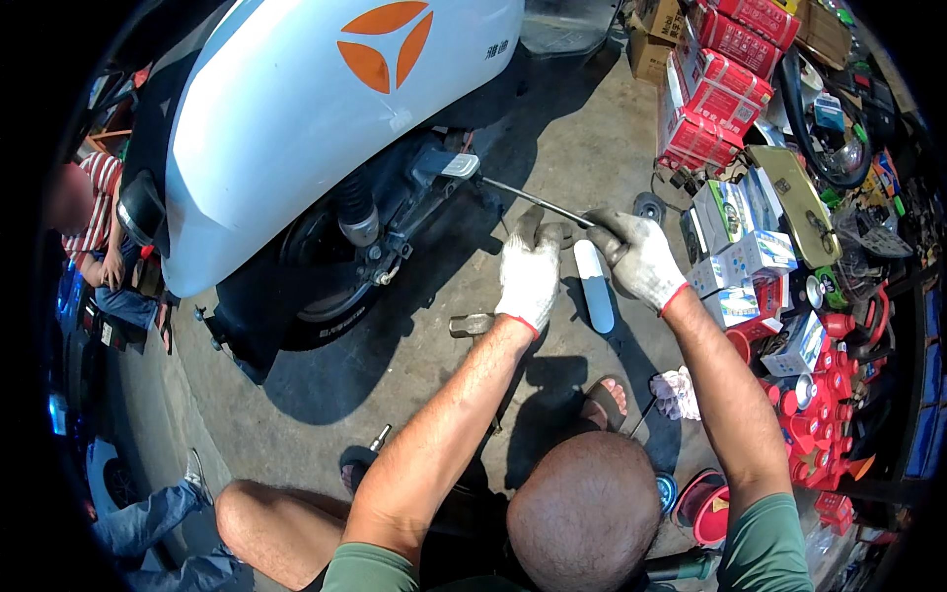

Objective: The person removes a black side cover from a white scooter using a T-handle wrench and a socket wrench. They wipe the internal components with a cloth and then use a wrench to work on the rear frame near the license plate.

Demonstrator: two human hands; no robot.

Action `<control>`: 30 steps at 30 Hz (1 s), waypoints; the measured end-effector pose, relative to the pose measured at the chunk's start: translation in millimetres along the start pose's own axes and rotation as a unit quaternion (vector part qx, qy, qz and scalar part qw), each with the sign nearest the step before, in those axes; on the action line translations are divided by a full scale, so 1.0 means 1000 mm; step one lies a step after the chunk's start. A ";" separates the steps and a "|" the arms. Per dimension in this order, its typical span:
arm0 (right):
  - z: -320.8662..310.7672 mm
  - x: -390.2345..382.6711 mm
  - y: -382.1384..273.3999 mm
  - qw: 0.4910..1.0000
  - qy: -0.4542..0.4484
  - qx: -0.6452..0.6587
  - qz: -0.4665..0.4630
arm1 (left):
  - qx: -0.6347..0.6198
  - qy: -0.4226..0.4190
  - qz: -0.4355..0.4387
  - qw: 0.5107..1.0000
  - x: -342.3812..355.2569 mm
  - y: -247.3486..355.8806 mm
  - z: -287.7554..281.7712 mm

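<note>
Right fingers point(605, 247) partly hide the metal rod point(513, 191).

Single head view: wide fisheye, looking steeply down from above the forearms point(441, 422); left hand point(530, 271) and right hand point(639, 259) near, concrete floor point(612, 138) beyond.

Sunlit grey concrete floor point(592, 158) with hard dark shadows point(547, 390).

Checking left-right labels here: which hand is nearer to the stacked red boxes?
Right. In view, the right hand is below and left of the stacked red boxes; the left hand is farther left.
</note>
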State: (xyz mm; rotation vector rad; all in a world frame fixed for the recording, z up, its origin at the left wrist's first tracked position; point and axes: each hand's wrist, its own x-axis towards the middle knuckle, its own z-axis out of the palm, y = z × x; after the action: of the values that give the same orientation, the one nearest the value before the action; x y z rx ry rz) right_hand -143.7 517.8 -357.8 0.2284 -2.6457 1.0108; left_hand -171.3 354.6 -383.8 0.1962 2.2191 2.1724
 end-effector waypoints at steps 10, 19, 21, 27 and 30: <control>0.009 0.003 0.046 0.968 -0.001 0.241 0.073 | 0.142 -0.061 0.349 0.924 -0.030 0.037 0.032; 0.015 -0.022 0.040 0.980 0.184 -0.038 -0.061 | 0.151 -0.060 0.329 0.930 -0.018 0.036 0.038; 0.022 -0.028 0.051 0.976 0.205 -0.049 -0.053 | 0.158 -0.058 0.339 0.926 -0.019 0.032 0.039; 0.015 -0.016 0.050 0.976 0.184 -0.044 -0.108 | 0.121 -0.074 0.334 0.932 -0.021 0.029 0.034; 0.023 -0.016 0.054 0.980 0.181 0.040 -0.071 | 0.135 -0.056 0.346 0.927 -0.011 0.032 0.041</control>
State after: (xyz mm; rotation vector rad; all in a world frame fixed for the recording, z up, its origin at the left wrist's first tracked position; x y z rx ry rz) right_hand -147.0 543.0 -413.5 0.2236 -2.2318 1.0043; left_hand -153.4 395.1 -353.7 1.2506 2.6422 1.9910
